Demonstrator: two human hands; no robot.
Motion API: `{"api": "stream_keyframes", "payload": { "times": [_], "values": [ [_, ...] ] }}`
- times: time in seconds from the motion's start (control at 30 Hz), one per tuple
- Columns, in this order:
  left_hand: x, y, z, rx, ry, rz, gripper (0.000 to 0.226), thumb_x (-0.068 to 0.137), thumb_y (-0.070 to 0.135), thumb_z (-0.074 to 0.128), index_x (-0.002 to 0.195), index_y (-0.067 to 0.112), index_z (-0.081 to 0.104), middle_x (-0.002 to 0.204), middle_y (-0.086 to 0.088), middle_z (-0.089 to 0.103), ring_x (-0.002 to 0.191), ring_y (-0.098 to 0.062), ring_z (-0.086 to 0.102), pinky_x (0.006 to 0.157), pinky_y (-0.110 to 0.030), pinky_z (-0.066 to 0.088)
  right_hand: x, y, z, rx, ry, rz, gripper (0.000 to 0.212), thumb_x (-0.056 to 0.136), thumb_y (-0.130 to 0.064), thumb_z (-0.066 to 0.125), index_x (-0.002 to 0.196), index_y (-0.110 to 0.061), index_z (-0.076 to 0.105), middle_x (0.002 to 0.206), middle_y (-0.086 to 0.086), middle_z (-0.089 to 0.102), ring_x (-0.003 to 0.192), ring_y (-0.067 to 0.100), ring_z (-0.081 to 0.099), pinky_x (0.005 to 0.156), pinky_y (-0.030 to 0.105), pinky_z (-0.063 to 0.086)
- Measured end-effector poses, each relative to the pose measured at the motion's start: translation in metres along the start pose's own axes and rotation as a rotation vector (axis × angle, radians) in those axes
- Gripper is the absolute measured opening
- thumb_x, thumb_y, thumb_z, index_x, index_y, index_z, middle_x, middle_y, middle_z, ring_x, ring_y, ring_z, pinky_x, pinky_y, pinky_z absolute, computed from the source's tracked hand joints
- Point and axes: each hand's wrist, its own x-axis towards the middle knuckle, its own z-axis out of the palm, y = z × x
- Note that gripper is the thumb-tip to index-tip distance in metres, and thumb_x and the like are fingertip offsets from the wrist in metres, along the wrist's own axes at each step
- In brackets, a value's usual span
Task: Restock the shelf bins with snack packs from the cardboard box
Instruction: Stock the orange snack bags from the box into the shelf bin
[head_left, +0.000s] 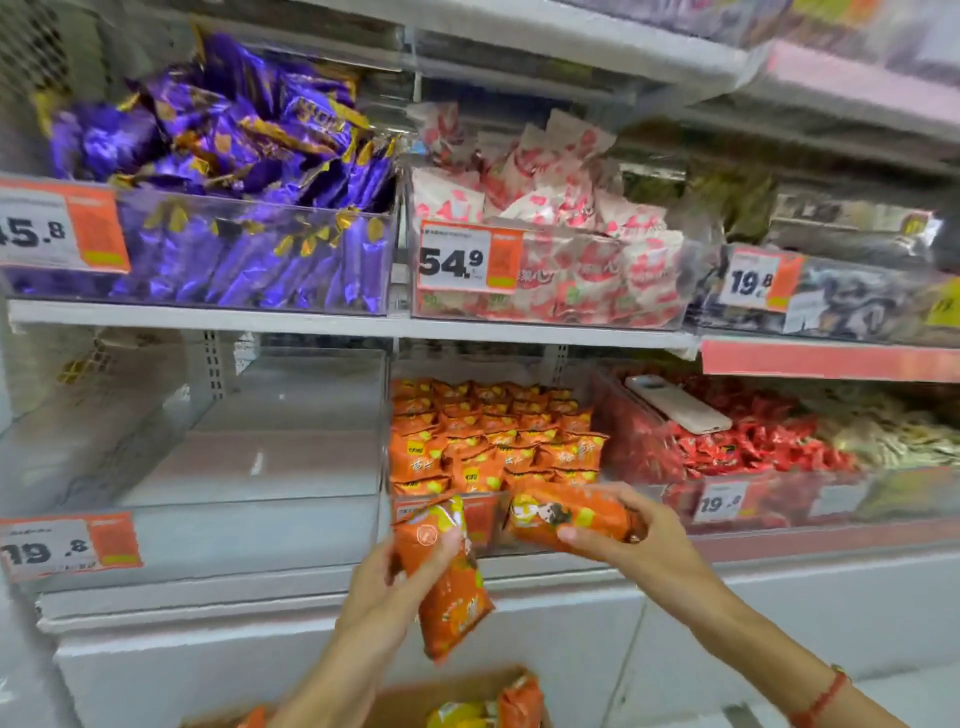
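My left hand holds one orange snack pack upright and slightly tilted, thumb curled across its upper face and fingers behind it, just below the front of the lower shelf. My right hand pinches a second orange pack lying roughly level, thumb under its lower edge and fingers over the top, right at the front wall of the orange-pack bin. That bin is already stocked with rows of matching orange packs. The clear bin to its left shows only its bare floor and a price tag reading 19.8. To the right, a bin of red packs carries a pale flat object, seemingly a phone, on top. The upper shelf holds purple packs and white-and-red packs. The cardboard box sits at the bottom edge, with more orange packs visible inside. A red band circles my right wrist.
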Motion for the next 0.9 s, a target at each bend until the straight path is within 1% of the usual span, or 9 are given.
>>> {"api": "stream_keyframes", "payload": {
  "times": [0.07, 0.17, 0.23, 0.27, 0.33, 0.43, 0.63, 0.8, 0.9],
  "values": [
    [0.012, 0.015, 0.016, 0.087, -0.042, 0.057, 0.053, 0.060, 0.042, 0.073, 0.108, 0.021, 0.065, 0.101, 0.006, 0.073, 0.089, -0.004, 0.069, 0.069, -0.012, 0.052, 0.015, -0.003, -0.025, -0.114, 0.120, -0.096, 0.050, 0.061, -0.024, 0.087, 0.103, -0.025, 0.060, 0.094, -0.011, 0.067, 0.077, -0.012, 0.061, 0.064, 0.005, 0.045],
    [0.030, 0.030, 0.035, 0.167, -0.057, 0.123, 0.060, 0.055, 0.048, 0.074, 0.110, 0.026, 0.066, 0.103, 0.010, 0.073, 0.098, -0.008, 0.068, 0.081, -0.025, 0.055, 0.041, -0.005, -0.062, -0.420, 0.285, -0.253, 0.051, 0.060, -0.031, 0.087, 0.100, -0.022, 0.055, 0.087, -0.011, 0.065, 0.073, -0.006, 0.061, 0.061, 0.010, 0.046],
    [0.039, 0.035, 0.045, 0.172, -0.039, 0.144, 0.061, 0.054, 0.050, 0.075, 0.110, 0.028, 0.065, 0.102, 0.012, 0.072, 0.096, -0.004, 0.067, 0.085, -0.027, 0.055, 0.061, -0.007, -0.080, -0.749, 0.331, -0.352, 0.054, 0.062, -0.040, 0.086, 0.104, -0.022, 0.058, 0.093, -0.005, 0.065, 0.080, 0.009, 0.063, 0.068, 0.026, 0.050],
    [0.044, 0.037, 0.049, 0.165, -0.035, 0.154, 0.055, 0.058, 0.047, 0.076, 0.109, 0.029, 0.065, 0.101, 0.012, 0.072, 0.092, -0.001, 0.067, 0.079, -0.021, 0.055, 0.071, -0.010, -0.086, -0.903, 0.314, -0.391, 0.057, 0.063, -0.045, 0.084, 0.109, -0.023, 0.059, 0.102, -0.003, 0.063, 0.086, 0.017, 0.064, 0.073, 0.034, 0.050],
    [0.051, 0.038, 0.057, 0.152, -0.035, 0.169, 0.040, 0.071, 0.035, 0.076, 0.108, 0.029, 0.063, 0.101, 0.012, 0.071, 0.086, 0.004, 0.066, 0.061, -0.006, 0.049, 0.090, -0.015, -0.089, -1.184, 0.236, -0.430, 0.062, 0.068, -0.050, 0.079, 0.121, -0.025, 0.059, 0.116, -0.001, 0.058, 0.098, 0.024, 0.061, 0.082, 0.036, 0.045],
    [0.059, 0.037, 0.063, 0.147, -0.038, 0.157, 0.042, 0.073, 0.036, 0.073, 0.113, 0.031, 0.061, 0.105, 0.011, 0.070, 0.094, -0.002, 0.065, 0.056, -0.005, 0.047, 0.118, -0.018, -0.079, -1.508, 0.075, -0.396, 0.061, 0.077, -0.047, 0.070, 0.131, -0.025, 0.050, 0.122, 0.000, 0.056, 0.108, 0.023, 0.056, 0.087, 0.031, 0.038],
    [0.070, 0.031, 0.065, 0.151, -0.034, 0.116, 0.034, 0.068, 0.044, 0.071, 0.099, 0.032, 0.063, 0.099, 0.015, 0.070, 0.092, -0.001, 0.065, 0.067, -0.015, 0.049, 0.160, 0.016, -0.050, -1.554, -0.071, -0.415, 0.060, 0.081, -0.039, 0.068, 0.127, -0.013, 0.039, 0.111, 0.006, 0.063, 0.101, 0.029, 0.060, 0.081, 0.035, 0.039],
    [0.077, 0.029, 0.066, 0.174, -0.025, 0.093, 0.038, 0.063, 0.047, 0.071, 0.097, 0.033, 0.063, 0.097, 0.016, 0.071, 0.095, -0.003, 0.065, 0.080, -0.026, 0.051, 0.174, 0.037, -0.052, -1.468, -0.059, -0.426, 0.048, 0.084, -0.036, 0.065, 0.124, -0.018, 0.046, 0.114, 0.004, 0.064, 0.102, 0.028, 0.060, 0.073, 0.033, 0.040],
    [0.080, 0.026, 0.069, 0.160, -0.006, 0.087, 0.039, 0.060, 0.047, 0.071, 0.094, 0.030, 0.065, 0.088, 0.019, 0.072, 0.094, -0.002, 0.065, 0.085, -0.029, 0.051, 0.171, 0.050, -0.059, -1.342, -0.141, -0.402, 0.040, 0.085, -0.030, 0.063, 0.124, -0.027, 0.055, 0.123, -0.001, 0.062, 0.109, 0.024, 0.059, 0.078, 0.032, 0.045]
  ]
}}
